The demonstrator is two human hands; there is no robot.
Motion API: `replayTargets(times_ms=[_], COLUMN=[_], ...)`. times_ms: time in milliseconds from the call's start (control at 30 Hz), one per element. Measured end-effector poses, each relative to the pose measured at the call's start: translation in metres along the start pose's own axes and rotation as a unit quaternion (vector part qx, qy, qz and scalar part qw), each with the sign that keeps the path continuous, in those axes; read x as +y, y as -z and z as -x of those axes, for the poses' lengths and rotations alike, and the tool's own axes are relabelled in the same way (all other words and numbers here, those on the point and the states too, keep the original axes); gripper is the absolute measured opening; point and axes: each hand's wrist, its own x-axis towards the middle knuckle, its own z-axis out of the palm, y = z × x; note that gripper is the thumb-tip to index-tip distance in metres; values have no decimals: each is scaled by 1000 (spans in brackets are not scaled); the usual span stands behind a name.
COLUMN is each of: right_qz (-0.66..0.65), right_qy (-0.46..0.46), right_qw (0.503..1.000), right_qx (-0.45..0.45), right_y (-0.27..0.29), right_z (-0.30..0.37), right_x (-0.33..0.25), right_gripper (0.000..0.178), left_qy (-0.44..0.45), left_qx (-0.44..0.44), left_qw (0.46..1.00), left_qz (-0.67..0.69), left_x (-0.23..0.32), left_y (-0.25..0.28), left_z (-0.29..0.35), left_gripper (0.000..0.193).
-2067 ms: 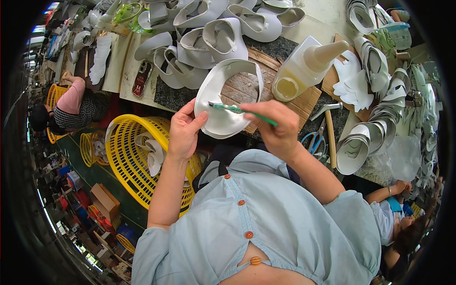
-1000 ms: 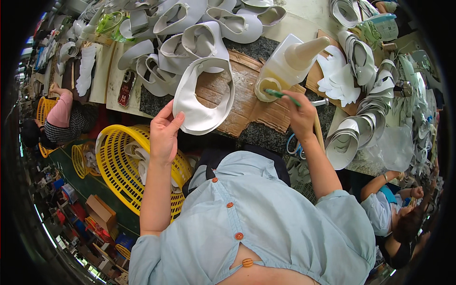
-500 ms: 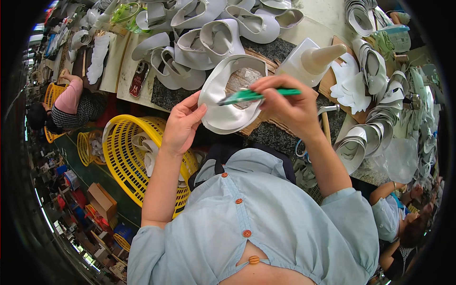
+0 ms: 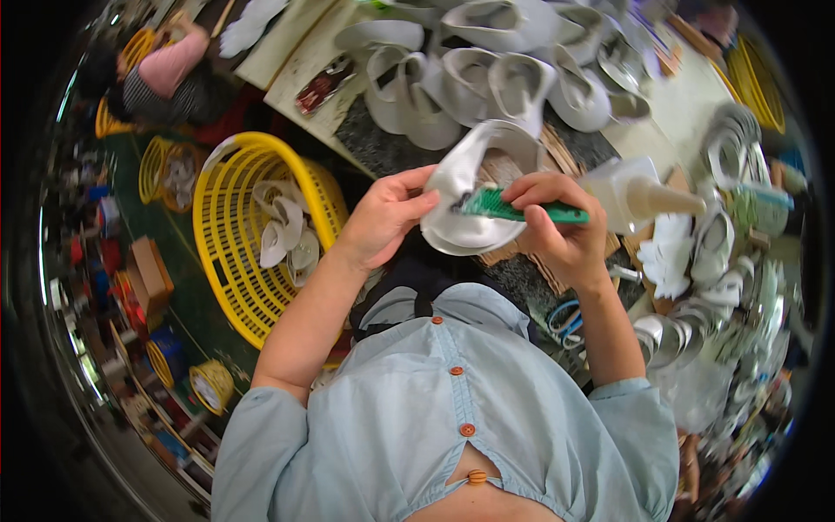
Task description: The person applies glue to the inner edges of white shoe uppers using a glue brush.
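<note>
Left hand (image 4: pixel 391 213) pinches the rim of a white shoe upper (image 4: pixel 448 178) over the worktop (image 4: pixel 665 135); right hand (image 4: pixel 557 213) closes round a green brush (image 4: pixel 496 206); the upper looks light, bendy (probably best held edgewise)

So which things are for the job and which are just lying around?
For the job:
white curved piece, in the left hand
green-handled brush, in the right hand
probably the plastic bottle nearby

Seemingly just lying about:
dark red flat thing
blue-handled scissors
</note>
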Motion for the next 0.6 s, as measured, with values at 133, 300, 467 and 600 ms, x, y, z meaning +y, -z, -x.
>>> replayTargets(times_ms=[133,300,467,600], right_qz=[38,79,-51,-55], right_qy=[-67,-114,-74,-87], right_qw=[996,986,991,989], right_qx=[-36,-96,98,110], right_y=[-12,-42,-63,-67], right_z=[-12,-37,-77,-95], right_x=[5,16,27,29], right_gripper=[5,13,26,25], left_qy=[-33,-82,-160,-258], left_qx=[-1,45,235,452], left_qw=[999,995,944,782], left_qz=[24,39,-170,-343], left_x=[-7,-13,-10,0], left_y=[25,58,127,218], left_z=[-1,17,76,151], left_gripper=[39,36,29,28])
